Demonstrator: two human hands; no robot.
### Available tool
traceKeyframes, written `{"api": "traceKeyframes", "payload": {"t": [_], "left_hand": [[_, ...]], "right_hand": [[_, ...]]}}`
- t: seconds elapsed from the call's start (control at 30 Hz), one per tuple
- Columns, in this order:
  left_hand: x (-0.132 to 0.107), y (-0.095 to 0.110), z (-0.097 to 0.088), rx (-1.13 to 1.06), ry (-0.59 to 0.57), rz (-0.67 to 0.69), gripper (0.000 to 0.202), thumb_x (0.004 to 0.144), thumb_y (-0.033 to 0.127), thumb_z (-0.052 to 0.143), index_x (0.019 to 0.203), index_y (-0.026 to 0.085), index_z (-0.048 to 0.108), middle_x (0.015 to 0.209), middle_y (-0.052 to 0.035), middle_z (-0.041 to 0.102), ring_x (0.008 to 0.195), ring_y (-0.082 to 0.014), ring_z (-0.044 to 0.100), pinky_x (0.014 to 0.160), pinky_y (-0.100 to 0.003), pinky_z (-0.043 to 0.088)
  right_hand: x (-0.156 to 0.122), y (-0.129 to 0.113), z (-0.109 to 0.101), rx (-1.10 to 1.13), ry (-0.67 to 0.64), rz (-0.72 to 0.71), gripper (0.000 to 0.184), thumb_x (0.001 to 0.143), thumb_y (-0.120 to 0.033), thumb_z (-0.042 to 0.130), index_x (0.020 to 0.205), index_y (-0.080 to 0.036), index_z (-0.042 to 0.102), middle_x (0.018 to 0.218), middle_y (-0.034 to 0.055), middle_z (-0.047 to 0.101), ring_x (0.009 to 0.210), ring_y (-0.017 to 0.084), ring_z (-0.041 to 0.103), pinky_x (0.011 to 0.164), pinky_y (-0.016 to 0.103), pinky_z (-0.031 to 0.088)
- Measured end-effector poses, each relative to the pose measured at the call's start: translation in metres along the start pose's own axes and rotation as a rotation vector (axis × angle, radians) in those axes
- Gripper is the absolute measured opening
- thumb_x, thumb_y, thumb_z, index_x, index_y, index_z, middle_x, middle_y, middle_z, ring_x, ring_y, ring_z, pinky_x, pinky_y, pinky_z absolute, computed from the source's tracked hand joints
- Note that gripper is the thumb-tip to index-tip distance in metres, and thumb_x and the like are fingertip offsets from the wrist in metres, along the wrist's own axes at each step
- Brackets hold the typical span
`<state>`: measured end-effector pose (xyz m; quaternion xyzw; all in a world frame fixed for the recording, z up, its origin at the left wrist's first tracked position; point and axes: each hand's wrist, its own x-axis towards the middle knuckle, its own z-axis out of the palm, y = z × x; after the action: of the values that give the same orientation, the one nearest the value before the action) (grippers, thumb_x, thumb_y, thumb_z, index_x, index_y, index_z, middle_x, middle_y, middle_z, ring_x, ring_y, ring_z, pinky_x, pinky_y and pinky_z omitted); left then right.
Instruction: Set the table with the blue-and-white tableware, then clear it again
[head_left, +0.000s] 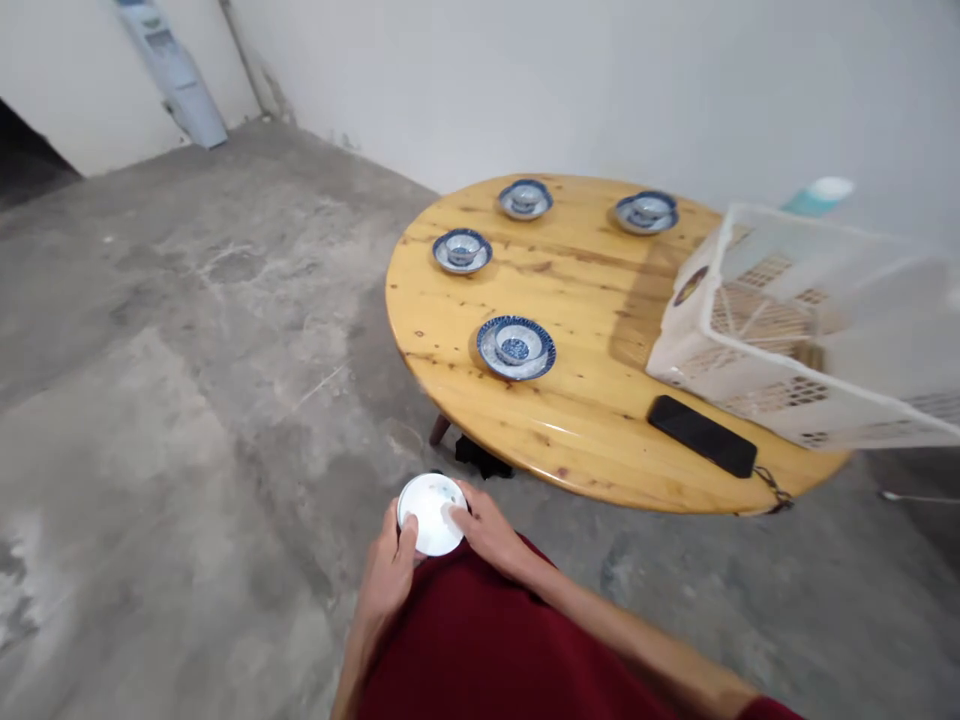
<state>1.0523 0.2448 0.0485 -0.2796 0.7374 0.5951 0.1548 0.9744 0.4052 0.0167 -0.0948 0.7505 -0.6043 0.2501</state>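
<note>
A small white dish (pixel 429 511) is held low in front of my body, over my red clothing. My left hand (pixel 387 575) grips its left edge with the thumb on the rim. My right hand (pixel 487 530) holds its right edge, fingers curled around it. Both hands are well short of the round wooden table (pixel 592 400). On that table stand several blue-and-white saucers, each with a small bowl on it; the nearest set (pixel 516 347) lies beyond my hands.
A white plastic basket (pixel 810 330) sits on the table's right side, with a black phone (pixel 702 435) in front of it near the edge. Bare concrete floor (pixel 187 350) spreads to the left. White walls close the back, and a pale blue device (pixel 176 75) leans there.
</note>
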Motion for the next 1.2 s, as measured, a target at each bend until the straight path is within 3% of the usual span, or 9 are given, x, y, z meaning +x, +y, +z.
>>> {"api": "traceKeyframes", "payload": {"t": [0.13,0.3,0.43,0.57,0.67,0.8,0.93,1.07,1.2], "left_hand": [[0.039,0.01,-0.014,-0.017,0.037,-0.003,0.083,0.088,0.072,0.041,0.146,0.013,0.044,0.117,-0.015,0.072,0.097,-0.0274,0.073,0.077,-0.034,0.061],[0.099,0.039,-0.033,0.059,0.056,-0.036,0.083,0.087,0.074,0.039,0.144,0.013,0.047,0.125,-0.0162,0.069,0.106,-0.0288,0.071,0.078,-0.033,0.061],[0.154,0.071,-0.054,0.088,0.016,0.023,0.08,0.09,0.07,0.041,0.144,0.012,0.046,0.128,-0.0174,0.068,0.106,-0.0296,0.07,0.081,-0.037,0.062],[0.211,0.113,-0.076,0.201,-0.11,0.057,0.079,0.091,0.068,0.042,0.146,0.011,0.043,0.145,-0.0189,0.055,0.121,-0.0288,0.063,0.085,-0.032,0.061],[0.246,0.149,-0.08,0.313,-0.171,0.117,0.077,0.094,0.066,0.038,0.147,0.01,0.042,0.147,-0.0191,0.053,0.125,-0.0271,0.061,0.089,-0.031,0.059],[0.28,0.202,-0.067,0.442,-0.265,0.222,0.067,0.097,0.059,0.034,0.145,0.014,0.044,0.139,-0.0158,0.061,0.123,-0.0265,0.062,0.094,-0.035,0.056],[0.312,0.255,-0.04,0.53,-0.407,0.301,0.057,0.098,0.05,0.036,0.142,0.016,0.049,0.138,-0.014,0.062,0.122,-0.0264,0.061,0.103,-0.039,0.05],[0.351,0.306,0.002,0.539,-0.616,0.437,0.053,0.098,0.048,0.04,0.139,0.016,0.052,0.134,-0.0124,0.063,0.121,-0.0262,0.059,0.109,-0.042,0.044],[0.391,0.35,0.055,0.489,-0.871,0.549,0.049,0.097,0.045,0.043,0.136,0.017,0.053,0.129,-0.0114,0.063,0.111,-0.0239,0.061,0.094,-0.036,0.054]], "right_hand": [[0.035,-0.007,0.006,-0.004,0.021,0.005,0.046,0.078,-0.025,0.045,0.118,-0.013,0.065,0.104,0.0099,0.073,0.087,0.023,0.066,0.081,0.036,0.053],[0.098,-0.02,0.003,0.002,0.066,0.009,0.047,0.079,-0.024,0.044,0.119,-0.012,0.065,0.105,0.0109,0.073,0.093,0.025,0.067,0.087,0.038,0.052],[0.154,-0.033,-0.006,0.053,0.12,0.018,0.046,0.078,-0.023,0.044,0.118,-0.014,0.066,0.105,0.0099,0.074,0.095,0.025,0.067,0.089,0.038,0.053],[0.206,-0.048,-0.018,0.113,0.21,0.033,0.047,0.078,-0.022,0.045,0.121,-0.014,0.065,0.107,0.0106,0.074,0.098,0.025,0.067,0.092,0.039,0.052],[0.237,-0.058,-0.033,0.138,0.286,0.04,0.048,0.079,-0.022,0.046,0.122,-0.014,0.065,0.107,0.0114,0.074,0.098,0.025,0.067,0.091,0.04,0.053],[0.263,-0.071,-0.058,0.153,0.424,0.046,0.049,0.077,-0.023,0.045,0.121,-0.014,0.065,0.107,0.0123,0.073,0.097,0.026,0.067,0.089,0.04,0.053],[0.273,-0.081,-0.091,0.152,0.629,0.019,0.048,0.077,-0.025,0.045,0.119,-0.013,0.064,0.106,0.0119,0.073,0.095,0.026,0.066,0.088,0.039,0.052],[0.279,-0.085,-0.133,0.151,0.863,0.026,0.051,0.076,-0.029,0.045,0.122,-0.013,0.063,0.114,0.0122,0.072,0.101,0.026,0.065,0.091,0.04,0.051],[0.289,-0.087,-0.179,0.148,1.069,0.082,0.046,0.074,-0.034,0.049,0.111,-0.014,0.067,0.103,0.0091,0.074,0.09,0.025,0.065,0.081,0.037,0.052]]}}
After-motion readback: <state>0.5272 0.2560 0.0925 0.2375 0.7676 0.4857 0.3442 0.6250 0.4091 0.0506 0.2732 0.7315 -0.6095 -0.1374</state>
